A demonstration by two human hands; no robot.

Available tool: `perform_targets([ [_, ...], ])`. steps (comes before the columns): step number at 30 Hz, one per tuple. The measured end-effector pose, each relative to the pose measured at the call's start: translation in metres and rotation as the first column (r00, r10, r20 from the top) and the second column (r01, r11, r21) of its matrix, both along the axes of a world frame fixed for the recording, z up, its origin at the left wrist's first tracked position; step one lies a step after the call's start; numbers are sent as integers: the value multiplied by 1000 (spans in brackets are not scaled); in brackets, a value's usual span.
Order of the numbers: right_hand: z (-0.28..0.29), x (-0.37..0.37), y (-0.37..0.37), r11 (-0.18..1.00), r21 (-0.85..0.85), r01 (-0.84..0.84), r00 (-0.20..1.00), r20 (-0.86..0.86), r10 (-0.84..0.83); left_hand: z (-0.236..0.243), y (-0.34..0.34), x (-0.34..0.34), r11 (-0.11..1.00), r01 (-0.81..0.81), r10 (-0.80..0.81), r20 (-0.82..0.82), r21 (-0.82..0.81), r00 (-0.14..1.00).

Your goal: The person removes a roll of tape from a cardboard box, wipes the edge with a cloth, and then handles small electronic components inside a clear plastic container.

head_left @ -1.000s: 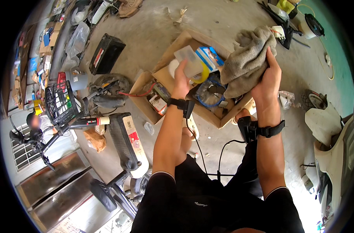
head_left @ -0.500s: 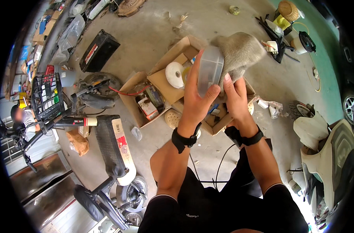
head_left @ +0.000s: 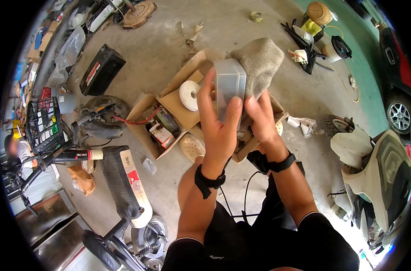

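Over an open carton [head_left: 186, 72], we grip a clear box [head_left: 229, 88] in our left hand [head_left: 218, 124], our right hand's [head_left: 262, 118] fingers closed on a grey cloth [head_left: 259, 58] against it; wiping seems underway, the next stroke calling for a steady box.

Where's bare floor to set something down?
Bare concrete: left patch between the black case and the cardboard boxes; right patch between crumpled plastic, lidded bucket and red-and-black car. Crowded: centre, left hand with clear box and right hand with cloth over the boxes; lower left, around the scooter.
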State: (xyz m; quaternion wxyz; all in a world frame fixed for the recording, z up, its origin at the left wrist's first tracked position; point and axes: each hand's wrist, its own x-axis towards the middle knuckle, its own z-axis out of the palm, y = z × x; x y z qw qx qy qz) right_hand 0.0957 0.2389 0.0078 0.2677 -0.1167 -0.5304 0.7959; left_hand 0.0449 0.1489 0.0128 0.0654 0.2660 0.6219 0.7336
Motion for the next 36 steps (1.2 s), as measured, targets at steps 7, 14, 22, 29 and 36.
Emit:
perform_targets([
  [7,-3,-2,-7,970,241,-40,991,135,7,-2,-14,-2,997,79,-80,86,22,993],
  [14,-13,-8,-1,941,338,32,985,149,-87,-2,-3,-2,992,13,-40,210,126,977],
  [22,-7,-3,3,953,294,-69,986,166,20,0,-5,0,996,5,-31,281,93,959],
  [29,0,1,4,988,77,-133,972,205,114,8,-21,-18,969,220,-246,510,113,824],
  [36,-3,-6,8,845,534,-36,971,218,-96,8,-18,-18,983,96,-167,546,156,821],
])
